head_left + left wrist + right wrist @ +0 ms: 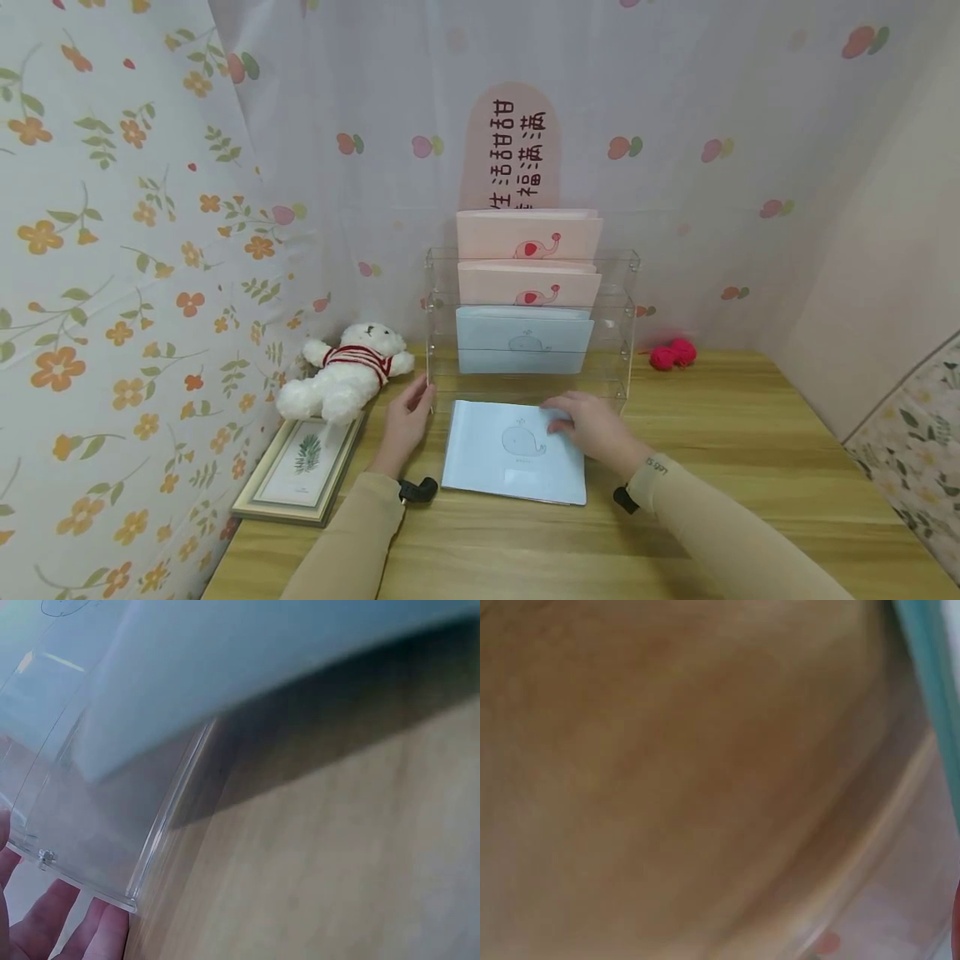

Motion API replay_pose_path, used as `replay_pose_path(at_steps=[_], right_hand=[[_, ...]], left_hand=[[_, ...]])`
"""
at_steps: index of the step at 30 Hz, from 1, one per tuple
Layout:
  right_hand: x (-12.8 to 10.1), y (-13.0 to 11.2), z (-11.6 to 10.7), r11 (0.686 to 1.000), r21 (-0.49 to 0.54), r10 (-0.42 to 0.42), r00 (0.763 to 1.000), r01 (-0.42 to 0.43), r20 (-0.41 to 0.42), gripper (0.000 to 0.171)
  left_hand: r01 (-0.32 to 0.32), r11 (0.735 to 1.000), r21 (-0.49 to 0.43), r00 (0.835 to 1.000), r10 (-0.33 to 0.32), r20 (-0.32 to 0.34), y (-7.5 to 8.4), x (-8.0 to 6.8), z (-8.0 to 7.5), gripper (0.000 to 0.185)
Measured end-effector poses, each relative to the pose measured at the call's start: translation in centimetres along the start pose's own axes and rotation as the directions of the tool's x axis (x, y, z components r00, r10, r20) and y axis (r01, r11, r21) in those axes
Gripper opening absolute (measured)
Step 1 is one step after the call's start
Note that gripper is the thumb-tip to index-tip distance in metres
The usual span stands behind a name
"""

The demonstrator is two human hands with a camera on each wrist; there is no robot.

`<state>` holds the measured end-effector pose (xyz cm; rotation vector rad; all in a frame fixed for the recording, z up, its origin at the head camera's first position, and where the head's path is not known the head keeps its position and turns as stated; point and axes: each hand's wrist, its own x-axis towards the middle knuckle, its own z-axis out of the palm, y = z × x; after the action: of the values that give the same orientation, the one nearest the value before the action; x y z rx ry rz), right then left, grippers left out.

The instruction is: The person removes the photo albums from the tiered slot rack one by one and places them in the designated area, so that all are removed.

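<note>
right fingers: our right hand (592, 427) lies flat on the blue booklet (514, 451), fingers straight and slightly spread, pressing its upper right part. No pinch.
left fingers: our left hand (408, 418) touches the lower left corner of the clear rack (626, 333); the left wrist view shows fingertips (45, 930) straight against the acrylic edge (161, 825), not curled round it.
booklet position: flat on the wooden table (750, 467), just in front of the rack, whale print up, spine side toward us as far as we can tell.
booklet handling: we judge it light, thin and floppy; the cover looks smooth, so it likely slides under a flat palm. Best hold looks like a pinch at the far edge or a side edge, thumb under.
rack: transparent, tiered, stiff; probably light enough to shift if pushed. Holds a second blue booklet (523, 340) in front and two pink booklets (528, 236) behind.
surroundings: plush bear (345, 371) and framed print (300, 467) to the left, red yarn (672, 354) to the right.
right wrist view: blurred, tells us nothing.
</note>
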<state>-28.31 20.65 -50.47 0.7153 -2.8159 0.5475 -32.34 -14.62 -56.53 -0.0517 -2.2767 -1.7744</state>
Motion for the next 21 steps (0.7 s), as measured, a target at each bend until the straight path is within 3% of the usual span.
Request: replay_pose_path(at_steps=[12, 21], right_hand=[[-0.2, 0.6, 1.7, 0.994, 0.031, 0.104, 0.994, -0.105, 0.026, 0.028], [-0.1, 0.5, 1.9, 0.991, 0.107, 0.082, 0.996, -0.078, -0.032, 0.017]], left_hand=[[-0.006, 1.000, -0.006, 1.000, 0.006, -0.008, -0.1, 0.1, 0.1, 0.043], [0.019, 1.000, -0.010, 1.000, -0.019, -0.001, 0.1, 0.0, 0.0, 0.043]])
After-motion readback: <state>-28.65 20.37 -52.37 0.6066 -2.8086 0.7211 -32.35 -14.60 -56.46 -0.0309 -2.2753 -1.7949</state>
